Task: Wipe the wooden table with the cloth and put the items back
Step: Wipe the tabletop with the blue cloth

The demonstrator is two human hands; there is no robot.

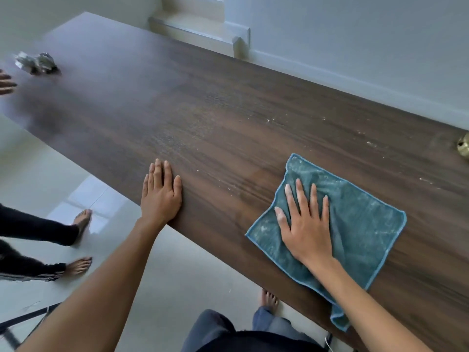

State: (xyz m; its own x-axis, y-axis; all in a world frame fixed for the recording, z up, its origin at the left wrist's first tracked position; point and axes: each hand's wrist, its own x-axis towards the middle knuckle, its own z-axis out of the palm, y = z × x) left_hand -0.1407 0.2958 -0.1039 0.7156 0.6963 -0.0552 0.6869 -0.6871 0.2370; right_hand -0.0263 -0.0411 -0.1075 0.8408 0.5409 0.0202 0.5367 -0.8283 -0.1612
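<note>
A long dark wooden table point(203, 118) runs from the upper left to the lower right. A teal cloth point(360, 224) lies spread flat on it near the front edge, dusted with pale specks. My right hand point(304, 224) presses flat on the cloth, fingers apart. My left hand point(161, 194) rests flat on the bare table edge, holding nothing. Pale crumbs and dust streaks point(279, 120) dot the wood beyond the cloth. A silvery crumpled item point(36, 62) sits at the table's far left end. A brass-coloured item point(463, 146) peeks in at the right edge.
Another person's hand point(6, 83) reaches in at the far left near the silvery item, and bare feet point(81, 222) with dark trouser legs stand on the glossy tile floor to the left. Steps point(203, 26) rise behind the table by a pale wall.
</note>
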